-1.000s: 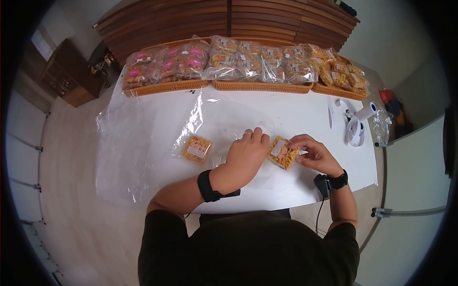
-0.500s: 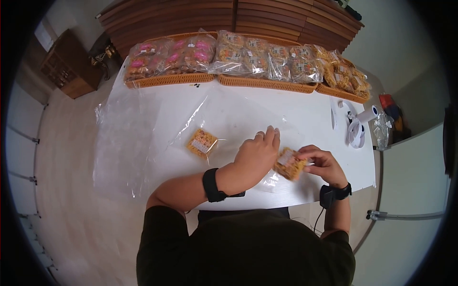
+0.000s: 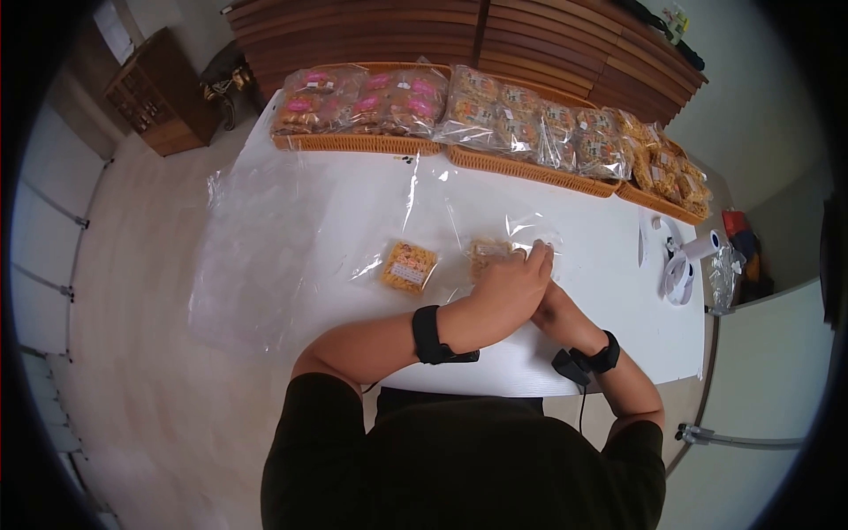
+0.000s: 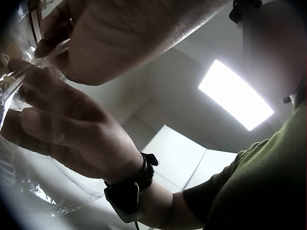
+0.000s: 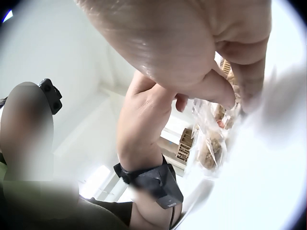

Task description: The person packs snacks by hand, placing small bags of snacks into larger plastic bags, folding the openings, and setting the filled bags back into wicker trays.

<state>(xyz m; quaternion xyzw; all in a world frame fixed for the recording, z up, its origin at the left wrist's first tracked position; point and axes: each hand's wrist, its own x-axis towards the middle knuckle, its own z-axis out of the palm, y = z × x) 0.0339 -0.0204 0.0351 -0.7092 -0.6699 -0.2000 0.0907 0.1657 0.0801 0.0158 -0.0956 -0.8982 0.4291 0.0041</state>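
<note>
My left hand pinches the edge of a clear plastic bag lying on the white table. Partly under it, my right hand reaches in from the right and holds a square packet of yellow crunchy snack, its fingertips hidden in the head view. Clear film overlies the right hand's fingers in the left wrist view. That packet sits within the bag's outline, beside a second labelled snack packet, which also lies under clear film.
Wicker baskets of bagged snacks line the table's back edge. A large clear plastic sheet covers the left side. White label rolls stand at the right, near a crumpled clear bag.
My right hand has carried the snack packet leftward into the bag's outline, under my left hand. The left hand keeps its pinch on the bag. The head view has turned somewhat.
</note>
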